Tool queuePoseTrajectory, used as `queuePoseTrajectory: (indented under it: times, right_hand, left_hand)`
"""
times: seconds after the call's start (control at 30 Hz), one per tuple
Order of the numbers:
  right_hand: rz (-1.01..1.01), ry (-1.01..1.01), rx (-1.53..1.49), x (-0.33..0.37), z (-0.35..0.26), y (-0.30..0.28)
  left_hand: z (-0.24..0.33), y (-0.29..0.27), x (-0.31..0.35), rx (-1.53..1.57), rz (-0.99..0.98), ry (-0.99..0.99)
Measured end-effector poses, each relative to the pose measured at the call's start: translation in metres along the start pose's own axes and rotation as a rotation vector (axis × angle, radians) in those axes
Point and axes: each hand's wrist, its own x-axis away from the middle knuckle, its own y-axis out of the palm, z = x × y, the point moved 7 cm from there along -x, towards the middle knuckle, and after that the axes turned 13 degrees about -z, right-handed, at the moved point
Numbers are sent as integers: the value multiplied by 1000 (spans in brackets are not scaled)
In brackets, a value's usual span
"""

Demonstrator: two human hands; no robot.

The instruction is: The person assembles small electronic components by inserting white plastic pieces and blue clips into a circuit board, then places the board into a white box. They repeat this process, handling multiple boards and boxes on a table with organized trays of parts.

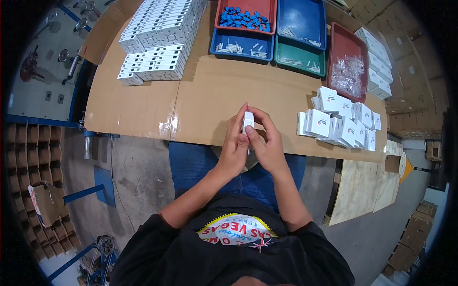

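Between my two hands, just over the near edge of the table, is a small white box (248,119), turned so that a narrow side faces up. My left hand (233,148) is closed along its left side. My right hand (268,143) wraps the other side, with its thumb pressed on the box's near part. The fingers cover most of the box, so its far and lower parts are hidden. To the right, a pile of similar small white boxes (346,132) lies on the cardboard-covered table (210,100).
Tall stacks of white boxes (157,66) stand at the far left. Along the back are a red tray (220,24) of blue parts, blue trays (214,55) (305,21) and a green tray (281,63) with white pieces, and a red tray (341,35) of clear plastic bags.
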Motion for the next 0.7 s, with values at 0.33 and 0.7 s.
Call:
queuePoseTrajectory:
  times: [0.33,0.7]
  right_hand:
    - [62,-239,355,7,-12,6]
    - [27,-294,416,9,-10,12]
  left_hand:
    - [8,2,1,24,-3,25]
    - [-1,6,13,-12,120,71]
